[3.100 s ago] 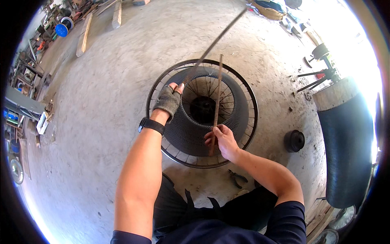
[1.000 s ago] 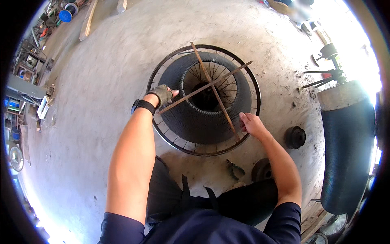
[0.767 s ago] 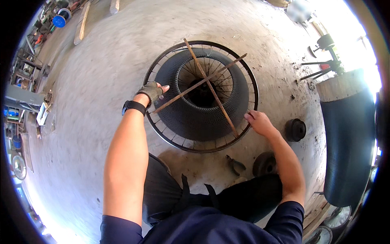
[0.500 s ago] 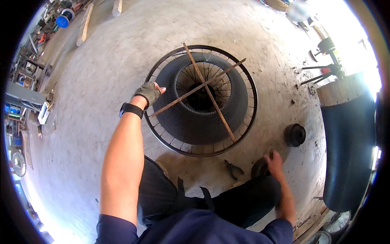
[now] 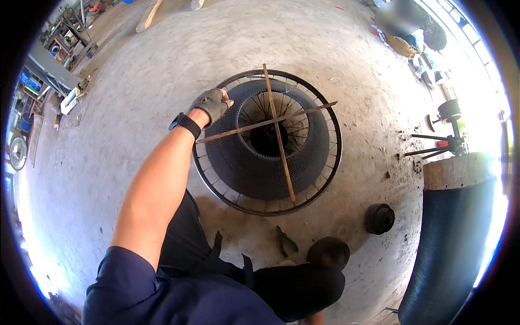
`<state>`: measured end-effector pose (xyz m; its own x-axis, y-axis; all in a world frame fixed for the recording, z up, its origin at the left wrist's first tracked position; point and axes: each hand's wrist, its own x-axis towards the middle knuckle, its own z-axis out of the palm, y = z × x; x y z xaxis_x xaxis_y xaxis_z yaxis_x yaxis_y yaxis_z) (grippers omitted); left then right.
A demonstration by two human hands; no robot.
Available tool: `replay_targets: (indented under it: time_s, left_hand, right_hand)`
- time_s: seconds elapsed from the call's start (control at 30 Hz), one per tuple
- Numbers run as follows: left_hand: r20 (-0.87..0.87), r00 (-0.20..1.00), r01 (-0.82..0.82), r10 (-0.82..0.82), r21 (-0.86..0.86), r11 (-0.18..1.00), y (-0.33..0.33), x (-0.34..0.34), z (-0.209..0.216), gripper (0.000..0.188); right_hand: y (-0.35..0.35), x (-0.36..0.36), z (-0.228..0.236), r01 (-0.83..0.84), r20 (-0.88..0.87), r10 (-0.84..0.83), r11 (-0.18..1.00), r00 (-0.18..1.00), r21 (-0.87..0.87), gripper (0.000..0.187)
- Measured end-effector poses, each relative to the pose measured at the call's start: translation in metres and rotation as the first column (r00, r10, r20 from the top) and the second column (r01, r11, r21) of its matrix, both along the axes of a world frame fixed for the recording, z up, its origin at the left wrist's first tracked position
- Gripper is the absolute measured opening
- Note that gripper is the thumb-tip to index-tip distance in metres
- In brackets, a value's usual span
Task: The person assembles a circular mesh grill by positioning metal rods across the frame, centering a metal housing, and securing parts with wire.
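Note:
My left hand (image 5: pixel 210 106), in a grey fingerless glove, is curled closed at the upper left edge of a large spoked rim (image 5: pixel 195 157). Whatever its fingers may hold is too small to make out. Inside the rim sits a broad black ring with a ridged, woven-looking surface (image 5: pixel 244 179), its spoked centre open. Two thin brown strips (image 5: pixel 284 162) cross over the top. Of my right arm only a bit of skin shows at the lower edge, below my knee; the fingers are hidden. Pliers with dark handles (image 5: pixel 285 241) lie on the floor between my knees and the rim.
A dark round piece (image 5: pixel 327 252) lies by my right knee, and a black spool-like piece (image 5: pixel 379 219) stands beyond it. A big black cylinder with a wooden end (image 5: pixel 455 238) fills the right side, near a metal stand (image 5: pixel 452 132). Wooden beams (image 5: pixel 148 17) lie far left.
My right hand has drawn back from the dark round piece toward my body and mostly out of sight. The view has shifted; my left hand stays by the rim.

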<state>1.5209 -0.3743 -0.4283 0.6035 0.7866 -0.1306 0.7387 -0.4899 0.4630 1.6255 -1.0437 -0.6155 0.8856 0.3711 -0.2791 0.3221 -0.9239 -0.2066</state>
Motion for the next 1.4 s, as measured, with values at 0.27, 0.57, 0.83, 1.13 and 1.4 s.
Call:
replay_targets:
  time_s: [0.27,0.57,0.83,1.13,1.4]
  left_hand:
    - [0.060,0.982,0.177,-0.182,0.071,0.982,-0.033,0.016,0.030,0.028]
    - [0.146,0.888,0.398,-0.436,0.231,0.888,-0.082,-0.017,0.104,0.024]
    - [-0.143,0.806,0.592,-0.575,0.191,0.783,-0.139,-0.052,0.144,0.024]
    - [0.030,0.421,0.865,-0.907,-0.314,0.391,-0.316,-0.117,0.140,0.029]
    - [-0.274,0.574,0.805,-0.771,0.021,0.592,-0.343,-0.123,0.125,0.030]
  right_hand:
    - [0.002,0.022,0.008,-0.086,-0.077,0.085,0.996,0.993,-0.007,0.052]
    - [0.033,0.092,0.107,-0.218,-0.576,0.207,0.975,0.791,0.051,0.056]
    - [0.145,0.097,0.224,-0.261,-0.857,0.194,0.963,0.476,0.074,0.072]
    - [0.320,0.086,0.340,-0.882,-0.604,0.687,0.468,0.403,-0.056,0.097]
    - [0.484,0.081,0.318,-0.794,-0.438,0.839,0.491,0.321,0.359,0.070]
